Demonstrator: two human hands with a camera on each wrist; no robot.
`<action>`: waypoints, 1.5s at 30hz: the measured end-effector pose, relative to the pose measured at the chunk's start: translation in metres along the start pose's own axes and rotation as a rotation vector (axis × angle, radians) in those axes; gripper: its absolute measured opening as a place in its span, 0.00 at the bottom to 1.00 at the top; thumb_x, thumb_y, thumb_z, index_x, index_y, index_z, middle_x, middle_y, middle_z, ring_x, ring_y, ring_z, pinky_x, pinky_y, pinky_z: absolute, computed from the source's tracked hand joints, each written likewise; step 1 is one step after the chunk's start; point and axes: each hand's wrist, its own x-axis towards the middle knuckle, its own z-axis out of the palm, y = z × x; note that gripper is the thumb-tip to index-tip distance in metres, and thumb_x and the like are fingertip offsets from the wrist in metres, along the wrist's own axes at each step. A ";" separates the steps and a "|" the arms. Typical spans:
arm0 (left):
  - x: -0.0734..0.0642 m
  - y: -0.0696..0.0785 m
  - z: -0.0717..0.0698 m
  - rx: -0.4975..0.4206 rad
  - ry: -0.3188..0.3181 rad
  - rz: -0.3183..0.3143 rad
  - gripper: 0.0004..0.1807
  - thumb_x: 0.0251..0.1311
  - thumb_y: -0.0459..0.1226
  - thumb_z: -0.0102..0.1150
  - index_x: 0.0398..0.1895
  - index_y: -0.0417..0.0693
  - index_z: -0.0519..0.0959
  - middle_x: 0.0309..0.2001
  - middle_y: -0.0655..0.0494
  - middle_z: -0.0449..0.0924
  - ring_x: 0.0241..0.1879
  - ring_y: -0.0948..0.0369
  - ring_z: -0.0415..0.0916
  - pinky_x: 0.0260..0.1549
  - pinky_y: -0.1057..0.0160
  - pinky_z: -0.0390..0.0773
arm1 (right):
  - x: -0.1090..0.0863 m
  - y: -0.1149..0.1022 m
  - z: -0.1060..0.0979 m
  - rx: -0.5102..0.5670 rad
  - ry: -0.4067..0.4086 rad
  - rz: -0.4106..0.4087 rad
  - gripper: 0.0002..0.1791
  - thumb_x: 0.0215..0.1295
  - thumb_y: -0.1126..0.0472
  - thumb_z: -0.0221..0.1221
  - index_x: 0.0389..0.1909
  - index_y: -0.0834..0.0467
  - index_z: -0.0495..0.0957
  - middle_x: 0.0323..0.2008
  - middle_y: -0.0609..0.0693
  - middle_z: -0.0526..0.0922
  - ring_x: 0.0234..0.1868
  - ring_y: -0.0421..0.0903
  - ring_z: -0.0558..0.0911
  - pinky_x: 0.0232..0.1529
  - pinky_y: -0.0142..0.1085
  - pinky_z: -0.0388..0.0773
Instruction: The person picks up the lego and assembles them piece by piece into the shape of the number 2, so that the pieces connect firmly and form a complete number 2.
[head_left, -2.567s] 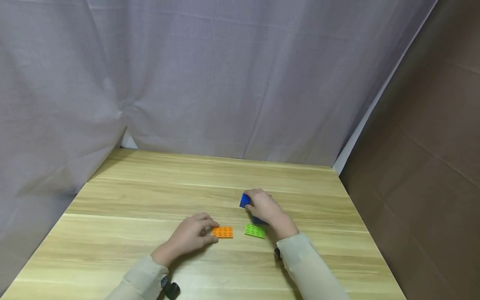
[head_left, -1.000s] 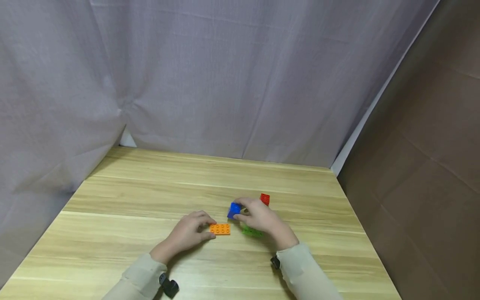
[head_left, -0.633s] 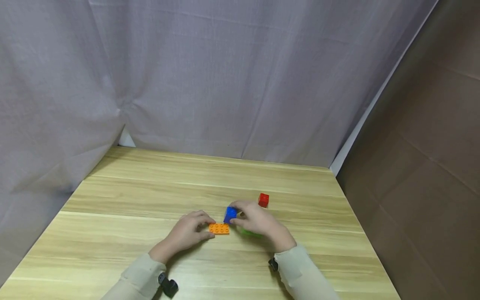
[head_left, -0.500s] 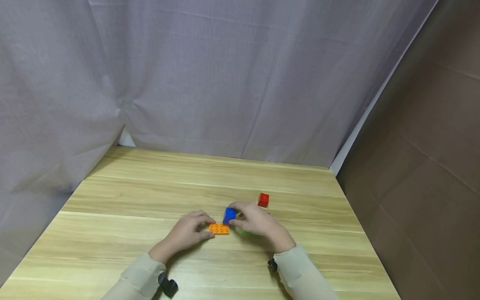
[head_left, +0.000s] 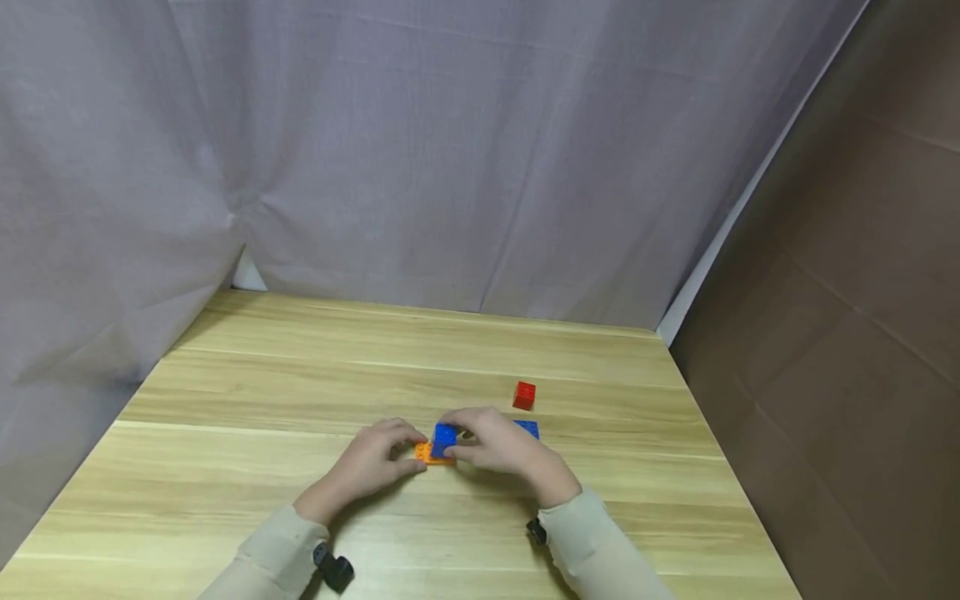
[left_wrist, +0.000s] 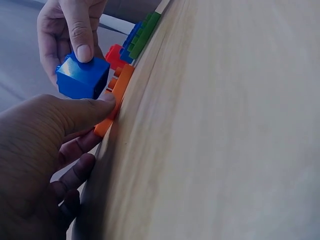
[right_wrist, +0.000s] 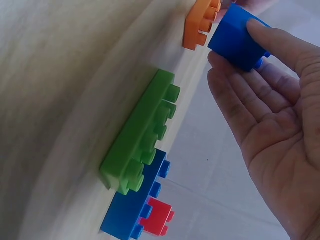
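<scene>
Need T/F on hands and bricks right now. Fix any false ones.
1. The right hand holds the blue cube. True.
2. One hand is empty. False: the left hand pinches the orange brick.
3. Both wrist views show the green brick. True.
4. The head view shows it too. False: it cannot be seen there.
5. The red brick lies farther from the person than the long blue brick. True.
</scene>
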 end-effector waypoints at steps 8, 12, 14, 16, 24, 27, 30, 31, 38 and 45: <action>0.000 0.001 -0.001 0.004 -0.009 -0.011 0.17 0.55 0.49 0.74 0.48 0.60 0.85 0.47 0.68 0.82 0.43 0.66 0.77 0.45 0.57 0.77 | 0.002 0.000 0.004 0.040 -0.012 -0.018 0.20 0.69 0.57 0.64 0.60 0.55 0.78 0.52 0.42 0.83 0.49 0.35 0.82 0.51 0.35 0.84; 0.000 0.001 -0.001 -0.004 -0.010 -0.023 0.17 0.55 0.48 0.74 0.47 0.60 0.85 0.47 0.69 0.82 0.43 0.66 0.76 0.45 0.57 0.77 | 0.003 0.000 0.006 0.057 -0.010 -0.030 0.20 0.69 0.57 0.65 0.59 0.55 0.78 0.51 0.41 0.83 0.48 0.35 0.82 0.50 0.34 0.84; 0.000 0.002 -0.001 -0.010 -0.012 -0.030 0.16 0.55 0.48 0.74 0.47 0.60 0.85 0.47 0.69 0.82 0.43 0.66 0.76 0.45 0.57 0.76 | 0.003 -0.001 0.007 0.054 -0.007 -0.034 0.19 0.69 0.56 0.65 0.59 0.54 0.78 0.51 0.41 0.83 0.48 0.34 0.82 0.49 0.32 0.83; 0.000 0.002 -0.001 -0.011 -0.013 -0.034 0.16 0.55 0.48 0.74 0.47 0.60 0.85 0.47 0.68 0.82 0.43 0.65 0.76 0.46 0.57 0.76 | 0.004 -0.002 0.008 0.046 -0.006 -0.037 0.19 0.69 0.56 0.65 0.58 0.53 0.79 0.51 0.41 0.83 0.48 0.34 0.82 0.49 0.32 0.83; 0.000 0.002 -0.001 -0.009 -0.019 -0.038 0.17 0.55 0.47 0.74 0.48 0.58 0.85 0.46 0.68 0.82 0.43 0.66 0.76 0.45 0.59 0.76 | 0.006 -0.003 0.011 0.027 -0.006 -0.042 0.19 0.69 0.55 0.65 0.59 0.52 0.78 0.52 0.41 0.83 0.49 0.33 0.81 0.49 0.31 0.83; 0.001 0.001 -0.001 -0.006 -0.021 -0.038 0.17 0.55 0.47 0.74 0.47 0.58 0.85 0.46 0.67 0.82 0.43 0.66 0.76 0.45 0.58 0.76 | 0.006 -0.005 0.011 0.020 -0.009 -0.040 0.20 0.69 0.55 0.65 0.60 0.52 0.78 0.53 0.42 0.83 0.50 0.34 0.81 0.50 0.31 0.83; 0.001 0.002 0.000 -0.012 -0.021 -0.040 0.16 0.55 0.46 0.74 0.47 0.58 0.85 0.46 0.67 0.82 0.44 0.65 0.76 0.46 0.58 0.77 | 0.007 -0.006 0.012 0.014 -0.008 -0.042 0.20 0.69 0.55 0.65 0.60 0.53 0.78 0.54 0.42 0.83 0.50 0.34 0.81 0.51 0.30 0.82; 0.001 0.002 0.000 -0.014 -0.020 -0.040 0.16 0.55 0.46 0.74 0.47 0.58 0.85 0.46 0.67 0.82 0.44 0.65 0.76 0.46 0.57 0.77 | 0.007 -0.007 0.012 0.010 -0.007 -0.045 0.20 0.69 0.55 0.65 0.60 0.53 0.78 0.54 0.42 0.83 0.51 0.34 0.81 0.51 0.30 0.82; 0.000 0.001 0.001 -0.020 -0.009 -0.042 0.16 0.55 0.49 0.74 0.46 0.60 0.85 0.46 0.70 0.81 0.44 0.65 0.76 0.46 0.57 0.76 | 0.009 -0.009 0.013 -0.007 0.002 -0.054 0.21 0.70 0.56 0.64 0.61 0.54 0.77 0.54 0.43 0.83 0.50 0.35 0.81 0.51 0.32 0.82; -0.001 0.001 0.000 -0.029 -0.014 -0.063 0.19 0.55 0.50 0.75 0.49 0.60 0.85 0.48 0.68 0.82 0.46 0.65 0.76 0.50 0.53 0.74 | 0.009 -0.010 0.014 -0.054 0.008 -0.067 0.21 0.69 0.56 0.65 0.61 0.54 0.77 0.54 0.44 0.83 0.49 0.35 0.81 0.50 0.30 0.82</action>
